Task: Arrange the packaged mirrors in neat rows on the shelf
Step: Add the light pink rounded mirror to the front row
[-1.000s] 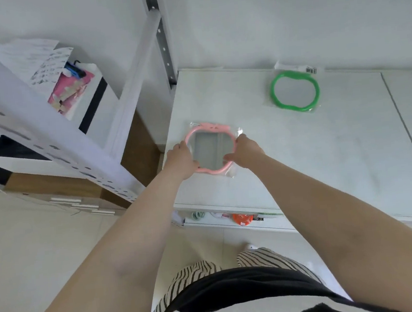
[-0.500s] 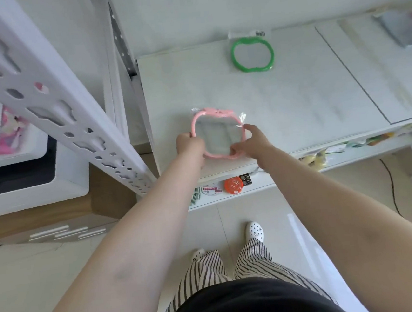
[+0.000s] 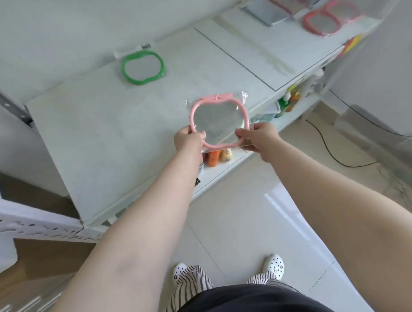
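Pink apple-shaped mirror (image 3: 218, 120), sealed in a clear plastic sleeve, held flat between both hands above the front edge of the white shelf (image 3: 102, 130). Left hand (image 3: 189, 139) closed on the lower left of the pink frame, thumb over the rim; right hand (image 3: 258, 135) closed on the lower right of the frame and the edge of the sleeve. The leaf tab of the frame points away from the hands, toward the wall. Whether the mirror touches the shelf surface or is just over it cannot be told. Green apple-shaped mirror (image 3: 143, 66), also in a clear sleeve with a white barcode header, lying flat on the shelf well beyond the left hand, close to the back wall. Further packaged mirrors far beyond the right hand, at the far end of the shelf: two red-framed apple-shaped mirrors (image 3: 332, 16) overlapping one another, and rectangular mirrors (image 3: 285, 2) behind them near the wall; detail blurred. Lower shelf level directly beneath the hands holding small colourful items (image 3: 217, 156), orange and yellow among them, kind not legible; more such items (image 3: 290, 97) under the shelf beyond the right hand. Perforated white upright (image 3: 25, 221) of the shelving on the left-hand side. Pale tiled floor (image 3: 244, 222) below, with a black cable (image 3: 335, 153) lying on it on the right-hand side.
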A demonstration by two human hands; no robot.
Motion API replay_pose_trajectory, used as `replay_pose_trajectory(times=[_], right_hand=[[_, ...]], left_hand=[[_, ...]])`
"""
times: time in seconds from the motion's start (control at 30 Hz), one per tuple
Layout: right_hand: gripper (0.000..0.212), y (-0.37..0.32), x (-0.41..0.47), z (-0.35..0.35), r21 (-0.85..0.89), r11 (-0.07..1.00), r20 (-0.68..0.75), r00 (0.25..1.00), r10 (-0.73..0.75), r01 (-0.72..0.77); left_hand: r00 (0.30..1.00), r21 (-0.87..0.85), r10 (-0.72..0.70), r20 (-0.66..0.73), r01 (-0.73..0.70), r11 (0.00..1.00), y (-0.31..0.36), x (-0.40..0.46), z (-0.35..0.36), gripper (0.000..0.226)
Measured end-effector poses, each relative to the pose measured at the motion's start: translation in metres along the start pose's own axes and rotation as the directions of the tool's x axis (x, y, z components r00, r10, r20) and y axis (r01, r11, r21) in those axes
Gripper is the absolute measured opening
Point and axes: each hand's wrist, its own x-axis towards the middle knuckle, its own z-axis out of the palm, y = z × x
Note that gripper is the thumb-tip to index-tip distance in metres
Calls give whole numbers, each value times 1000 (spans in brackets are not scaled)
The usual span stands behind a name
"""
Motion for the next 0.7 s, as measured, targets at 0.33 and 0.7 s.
replay_pose_trajectory(times=[0.33, 0.7], right_hand=[[28, 31, 35, -213, 60, 997, -117, 991, 59, -52], [4, 28, 77, -310, 142, 989, -138, 989, 48, -28]], left_hand=[[992, 176, 4, 125, -26, 984, -27, -58, 204, 18], [978, 286, 71, 198, -126, 950, -13, -46, 319, 18]])
